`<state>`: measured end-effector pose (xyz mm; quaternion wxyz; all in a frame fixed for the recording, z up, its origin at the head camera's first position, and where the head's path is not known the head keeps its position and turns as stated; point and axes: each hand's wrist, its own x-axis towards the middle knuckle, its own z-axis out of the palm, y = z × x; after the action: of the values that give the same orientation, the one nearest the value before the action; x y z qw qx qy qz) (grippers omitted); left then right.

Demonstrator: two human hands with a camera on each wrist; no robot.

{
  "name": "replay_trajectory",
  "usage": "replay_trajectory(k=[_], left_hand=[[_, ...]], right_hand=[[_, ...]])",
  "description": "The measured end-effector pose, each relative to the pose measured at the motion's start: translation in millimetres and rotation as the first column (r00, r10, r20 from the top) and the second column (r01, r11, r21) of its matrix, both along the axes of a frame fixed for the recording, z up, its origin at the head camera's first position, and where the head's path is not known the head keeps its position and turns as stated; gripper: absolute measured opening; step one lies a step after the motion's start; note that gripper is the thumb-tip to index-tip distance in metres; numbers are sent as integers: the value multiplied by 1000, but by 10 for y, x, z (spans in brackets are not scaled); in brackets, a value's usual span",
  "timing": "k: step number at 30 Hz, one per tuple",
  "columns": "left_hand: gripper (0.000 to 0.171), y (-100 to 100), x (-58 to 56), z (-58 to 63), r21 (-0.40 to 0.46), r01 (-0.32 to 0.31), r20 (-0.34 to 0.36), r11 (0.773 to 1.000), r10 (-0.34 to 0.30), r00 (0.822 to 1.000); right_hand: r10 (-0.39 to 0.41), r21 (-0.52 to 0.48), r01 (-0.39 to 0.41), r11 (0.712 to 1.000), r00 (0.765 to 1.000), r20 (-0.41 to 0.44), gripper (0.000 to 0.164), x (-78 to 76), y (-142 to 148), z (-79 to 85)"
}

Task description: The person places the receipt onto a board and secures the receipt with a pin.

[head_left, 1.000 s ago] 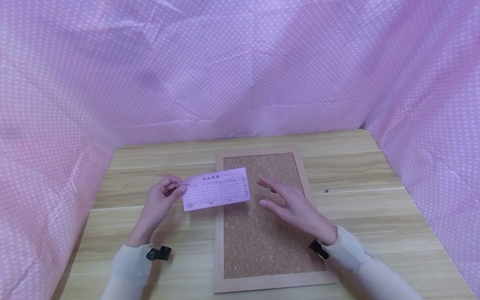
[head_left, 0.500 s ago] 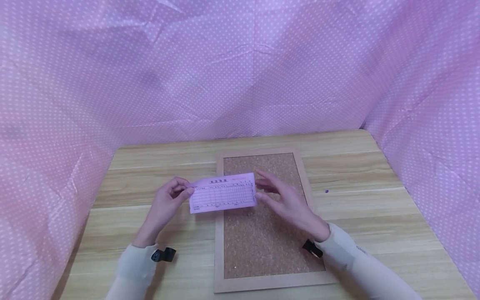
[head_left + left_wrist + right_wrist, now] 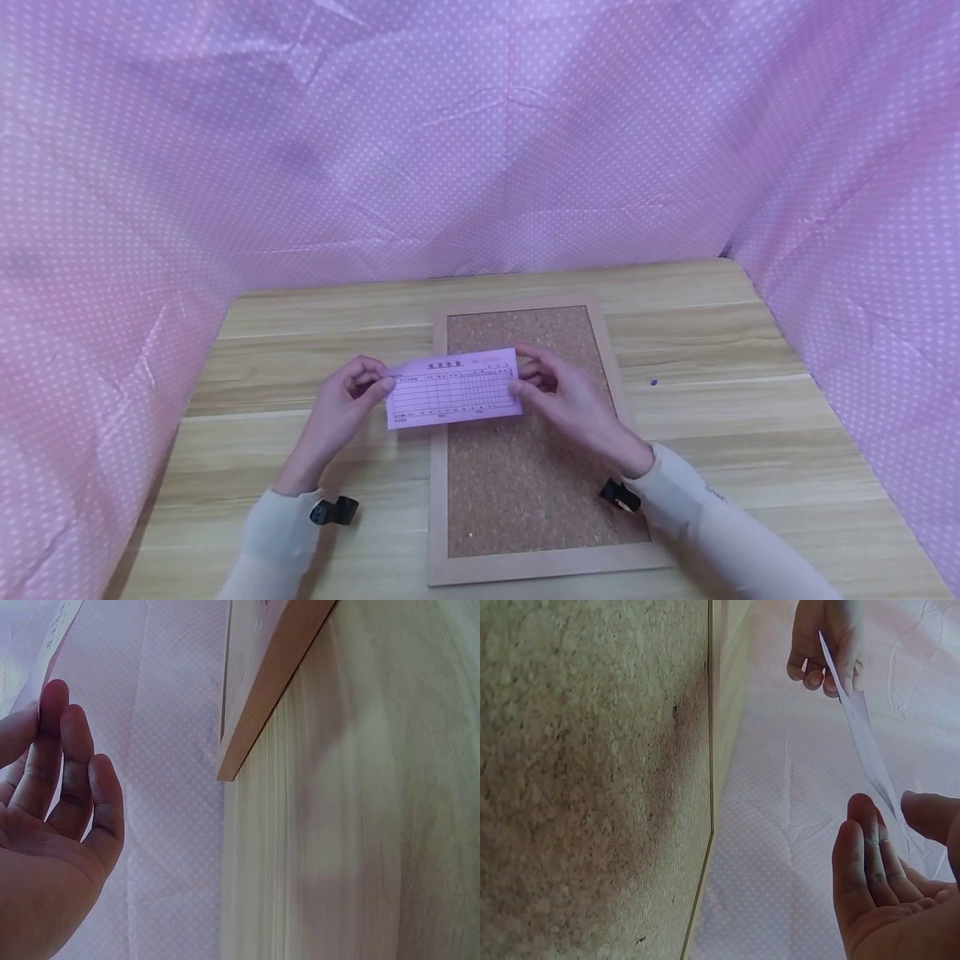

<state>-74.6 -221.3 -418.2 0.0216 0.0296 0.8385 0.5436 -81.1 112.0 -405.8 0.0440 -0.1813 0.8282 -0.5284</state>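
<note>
A pink paper form [image 3: 453,390] with a printed table is held up over the cork board [image 3: 547,483], tilted toward the head camera. My left hand [image 3: 341,406] pinches its left edge between thumb and fingers; the left wrist view shows the sheet [image 3: 46,664] rising from those fingertips. At the opposite edge is my right hand [image 3: 573,404], its thumb on the front of the paper and the fingers behind. Seen edge-on in the right wrist view, the sheet [image 3: 866,750] passes between that thumb and the fingers, with a slight bend.
The cork board has a pale wooden frame [image 3: 438,500] and lies on a wood-grain table [image 3: 750,433]. To the right of the board sits a tiny dark blue object [image 3: 654,382]. Pink dotted cloth [image 3: 480,150] hangs behind and at both sides of the table.
My left hand has carried the paper form rightward and slightly down. My right hand has come leftward to it, and its thumb and fingers have closed on the right edge.
</note>
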Motion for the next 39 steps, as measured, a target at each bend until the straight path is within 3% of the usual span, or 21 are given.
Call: replay_trajectory(k=[8,15,24,32,39], left_hand=[[17,40,-7,-22,12,21,-13,1000,-21,1000],[17,93,-1,-14,28,35,-12,999,-35,999],[14,189,18,-24,92,65,-45,994,-61,997],[13,320,27,-24,116,17,-49,993,-11,999],[17,417,24,-22,166,-11,-31,986,17,999]], right_hand=[[-19,-53,22,998,998,59,34,-23,11,-11],[-67,-45,69,997,997,45,22,-30,26,-25],[-95,-82,101,992,992,78,20,-15,112,-42],[-117,-153,130,980,989,92,37,9,220,-58],[-135,-173,140,975,990,41,26,20,281,-66]])
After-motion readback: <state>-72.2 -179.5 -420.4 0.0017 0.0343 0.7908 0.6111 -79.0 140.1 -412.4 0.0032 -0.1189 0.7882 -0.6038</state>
